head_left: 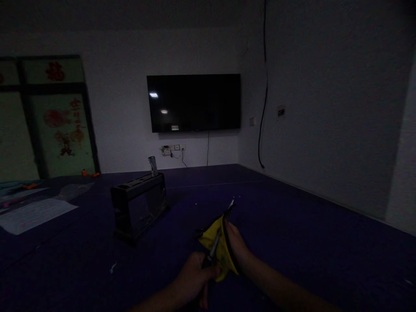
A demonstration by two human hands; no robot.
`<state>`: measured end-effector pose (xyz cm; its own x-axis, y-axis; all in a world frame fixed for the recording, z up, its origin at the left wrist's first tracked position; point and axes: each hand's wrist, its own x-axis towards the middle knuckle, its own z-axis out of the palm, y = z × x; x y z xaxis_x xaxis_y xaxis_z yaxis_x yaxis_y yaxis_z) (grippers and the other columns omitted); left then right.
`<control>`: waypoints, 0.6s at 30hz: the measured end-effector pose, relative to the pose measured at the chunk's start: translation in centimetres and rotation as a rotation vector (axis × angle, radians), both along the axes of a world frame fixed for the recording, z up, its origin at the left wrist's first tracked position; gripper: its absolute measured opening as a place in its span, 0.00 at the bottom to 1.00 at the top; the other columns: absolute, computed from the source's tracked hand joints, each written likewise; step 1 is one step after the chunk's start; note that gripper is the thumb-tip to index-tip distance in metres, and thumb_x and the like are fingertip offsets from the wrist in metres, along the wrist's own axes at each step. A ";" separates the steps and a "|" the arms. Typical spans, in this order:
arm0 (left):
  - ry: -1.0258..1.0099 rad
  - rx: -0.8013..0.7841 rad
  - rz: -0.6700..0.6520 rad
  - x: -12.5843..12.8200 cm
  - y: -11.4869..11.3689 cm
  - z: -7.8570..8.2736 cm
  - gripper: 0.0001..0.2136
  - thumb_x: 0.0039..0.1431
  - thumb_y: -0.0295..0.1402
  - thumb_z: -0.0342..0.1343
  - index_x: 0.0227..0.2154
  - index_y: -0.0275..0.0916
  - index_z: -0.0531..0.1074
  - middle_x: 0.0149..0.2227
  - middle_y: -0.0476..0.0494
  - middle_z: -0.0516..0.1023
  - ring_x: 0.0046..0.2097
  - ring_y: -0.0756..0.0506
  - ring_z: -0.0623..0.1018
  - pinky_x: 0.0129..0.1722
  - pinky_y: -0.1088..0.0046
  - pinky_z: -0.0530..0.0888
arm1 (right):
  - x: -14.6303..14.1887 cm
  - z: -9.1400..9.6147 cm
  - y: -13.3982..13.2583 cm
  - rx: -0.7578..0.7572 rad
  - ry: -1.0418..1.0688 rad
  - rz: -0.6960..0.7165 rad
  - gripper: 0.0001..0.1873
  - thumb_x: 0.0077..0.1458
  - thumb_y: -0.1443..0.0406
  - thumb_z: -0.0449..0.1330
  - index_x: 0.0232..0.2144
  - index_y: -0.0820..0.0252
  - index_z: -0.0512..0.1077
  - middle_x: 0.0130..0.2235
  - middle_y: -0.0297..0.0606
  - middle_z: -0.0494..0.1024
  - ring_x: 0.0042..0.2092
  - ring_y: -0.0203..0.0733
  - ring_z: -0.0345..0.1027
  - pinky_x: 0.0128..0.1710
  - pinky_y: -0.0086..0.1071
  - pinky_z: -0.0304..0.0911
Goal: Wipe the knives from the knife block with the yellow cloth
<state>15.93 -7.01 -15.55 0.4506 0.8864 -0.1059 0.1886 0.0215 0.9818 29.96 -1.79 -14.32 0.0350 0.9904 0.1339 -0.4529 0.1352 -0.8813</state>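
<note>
The left hand (195, 275) is closed around the dark handle of a metal-shafted tool (214, 248); the right hand (238, 245) grasps a piece of yellow fabric (226, 256) with dark edging from its right side, its fingertips largely hidden, so how firmly they press I cannot tell; the fabric sits directly in front of the left hand, a little to its right, and against the right palm.

The tool's long axis slants away from the person and slightly rightward, from the left fist onto the fabric's face; the left hand is the nearer to its handle, the right to the fabric's far upper edge, where a bright tip (231, 203) juts out; whether tip and shaft are one piece is too dark to tell.

Beyond the hands, to the left, a black, open-sided stand (139, 203) rests on the dark blue-purple surface (195, 190), a shiny upright object (152, 166) at its far end; farther left lie white sheets (37, 214) and crumpled clear plastic (74, 190); on the back wall hangs a flat-screen television (195, 104), wall sockets (175, 147) below it.
</note>
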 end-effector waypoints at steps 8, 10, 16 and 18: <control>0.012 0.036 0.015 0.0 0.0 -0.3 0.17 0.42 0.48 0.53 0.19 0.37 0.62 0.09 0.54 0.60 0.10 0.51 0.62 0.10 0.78 0.57 | 0.8 -0.5 1.6 0.029 0.010 -0.075 0.25 0.36 0.44 0.62 0.26 0.60 0.70 0.22 0.33 0.74 0.24 0.40 0.68 0.25 0.31 0.61; 0.033 0.029 0.023 -0.1 0.0 -0.4 0.17 0.43 0.47 0.54 0.19 0.37 0.62 0.09 0.55 0.60 0.10 0.52 0.61 0.10 0.78 0.57 | 1.3 -0.4 2.3 0.035 0.016 -0.108 0.25 0.34 0.44 0.63 0.25 0.60 0.71 0.21 0.33 0.73 0.23 0.41 0.68 0.24 0.31 0.61; 0.025 0.019 0.018 -0.3 0.1 -0.6 0.17 0.40 0.47 0.56 0.21 0.36 0.65 0.10 0.55 0.62 0.11 0.52 0.62 0.11 0.78 0.57 | 2.4 -0.3 3.4 0.056 0.029 -0.141 0.23 0.32 0.46 0.64 0.23 0.59 0.71 0.21 0.34 0.74 0.24 0.42 0.68 0.26 0.33 0.61; 0.021 0.005 0.017 -0.3 0.2 -0.7 0.16 0.40 0.46 0.56 0.22 0.36 0.65 0.10 0.55 0.62 0.11 0.52 0.62 0.11 0.78 0.58 | 2.3 -0.4 3.3 0.061 0.030 -0.137 0.23 0.33 0.46 0.64 0.24 0.60 0.72 0.21 0.36 0.74 0.25 0.44 0.69 0.27 0.34 0.62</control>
<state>15.61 -6.83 -16.26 0.4335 0.8943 -0.1111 0.2089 0.0202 0.9777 32.26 1.50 -14.71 0.1738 0.9661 0.1908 -0.4523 0.2504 -0.8560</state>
